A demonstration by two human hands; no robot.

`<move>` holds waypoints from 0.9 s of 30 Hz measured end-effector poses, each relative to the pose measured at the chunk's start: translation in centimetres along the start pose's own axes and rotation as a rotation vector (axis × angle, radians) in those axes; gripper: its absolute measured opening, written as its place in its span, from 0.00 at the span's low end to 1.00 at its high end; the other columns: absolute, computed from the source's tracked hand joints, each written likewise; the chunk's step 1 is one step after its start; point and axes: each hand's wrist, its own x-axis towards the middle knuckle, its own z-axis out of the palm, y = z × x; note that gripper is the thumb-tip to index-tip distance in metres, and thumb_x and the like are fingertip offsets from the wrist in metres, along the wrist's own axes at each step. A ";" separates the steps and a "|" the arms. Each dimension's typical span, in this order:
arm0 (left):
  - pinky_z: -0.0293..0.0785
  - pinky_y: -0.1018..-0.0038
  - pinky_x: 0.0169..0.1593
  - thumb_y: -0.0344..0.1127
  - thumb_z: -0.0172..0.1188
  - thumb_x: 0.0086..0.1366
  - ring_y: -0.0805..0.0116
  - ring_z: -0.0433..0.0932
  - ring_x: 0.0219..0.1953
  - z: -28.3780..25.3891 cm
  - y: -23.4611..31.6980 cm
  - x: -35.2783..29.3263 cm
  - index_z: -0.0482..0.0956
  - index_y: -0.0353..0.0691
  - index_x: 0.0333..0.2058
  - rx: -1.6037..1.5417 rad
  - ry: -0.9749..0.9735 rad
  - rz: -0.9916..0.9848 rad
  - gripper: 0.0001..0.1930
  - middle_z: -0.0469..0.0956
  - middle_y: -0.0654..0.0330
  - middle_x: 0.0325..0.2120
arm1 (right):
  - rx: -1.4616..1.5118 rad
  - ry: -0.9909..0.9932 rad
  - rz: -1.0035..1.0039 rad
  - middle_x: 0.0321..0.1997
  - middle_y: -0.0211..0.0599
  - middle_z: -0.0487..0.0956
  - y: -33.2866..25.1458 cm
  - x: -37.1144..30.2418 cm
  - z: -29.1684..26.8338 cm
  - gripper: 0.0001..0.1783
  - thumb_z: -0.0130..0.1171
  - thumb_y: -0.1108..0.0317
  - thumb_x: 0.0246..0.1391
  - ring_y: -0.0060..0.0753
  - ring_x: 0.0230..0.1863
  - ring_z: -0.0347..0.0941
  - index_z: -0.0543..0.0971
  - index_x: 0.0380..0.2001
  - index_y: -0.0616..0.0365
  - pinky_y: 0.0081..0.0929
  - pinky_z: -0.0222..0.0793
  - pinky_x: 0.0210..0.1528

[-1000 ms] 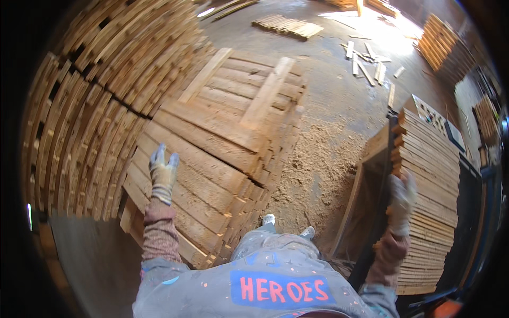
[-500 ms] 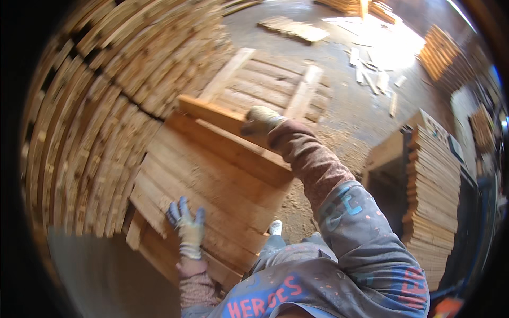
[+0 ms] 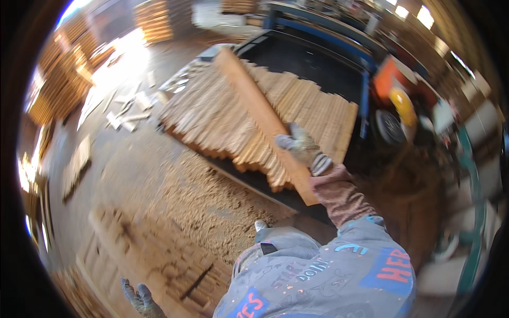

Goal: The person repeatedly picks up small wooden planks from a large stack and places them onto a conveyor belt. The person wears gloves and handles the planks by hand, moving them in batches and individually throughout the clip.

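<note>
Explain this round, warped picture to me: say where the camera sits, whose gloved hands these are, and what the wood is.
The camera sits on a person's head and looks down, so you see their own body and arms from above; its wide lens bends straight edges near the rim. The gloved right hand grips a long pale wooden board, held over a stack of short pale wooden slats lying on a dark flat platform. The gloved left hand hangs low at the bottom edge with its fingers spread, holding nothing. Below are the sawdust-covered floor and a flat wooden pallet. The picture is blurred, so finer detail is hard to make out.
</note>
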 end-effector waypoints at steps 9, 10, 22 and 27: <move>0.63 0.60 0.68 0.20 0.62 0.65 0.55 0.66 0.68 30.6 18.9 9.4 0.66 0.40 0.69 -0.130 -0.780 0.568 0.33 0.64 0.48 0.67 | -0.593 0.718 0.819 0.47 0.67 0.82 15.6 -11.2 -18.3 0.35 0.57 0.44 0.58 0.70 0.48 0.79 0.70 0.56 0.62 0.56 0.75 0.51; 0.65 0.60 0.67 0.21 0.63 0.64 0.54 0.67 0.68 32.6 21.2 8.9 0.67 0.40 0.68 -0.149 -0.856 0.641 0.33 0.65 0.47 0.67 | -0.535 0.688 0.771 0.49 0.66 0.81 16.7 -11.7 -17.2 0.39 0.59 0.40 0.57 0.67 0.50 0.79 0.69 0.59 0.62 0.54 0.74 0.53; 0.71 0.63 0.64 0.32 0.71 0.63 0.55 0.76 0.60 53.2 20.7 33.7 0.74 0.38 0.62 -0.129 -0.944 0.648 0.29 0.76 0.49 0.58 | 0.126 0.811 0.557 0.41 0.29 0.80 22.1 -11.7 -12.0 0.15 0.63 0.63 0.65 0.22 0.41 0.72 0.78 0.47 0.62 0.27 0.71 0.43; 0.74 0.56 0.42 0.54 0.56 0.70 0.45 0.82 0.38 67.0 19.5 51.9 0.81 0.32 0.39 0.191 -0.749 0.585 0.24 0.82 0.42 0.31 | -0.351 1.203 0.678 0.55 0.37 0.76 17.3 -12.7 -10.3 0.32 0.63 0.62 0.66 0.26 0.51 0.70 0.68 0.68 0.64 0.25 0.66 0.59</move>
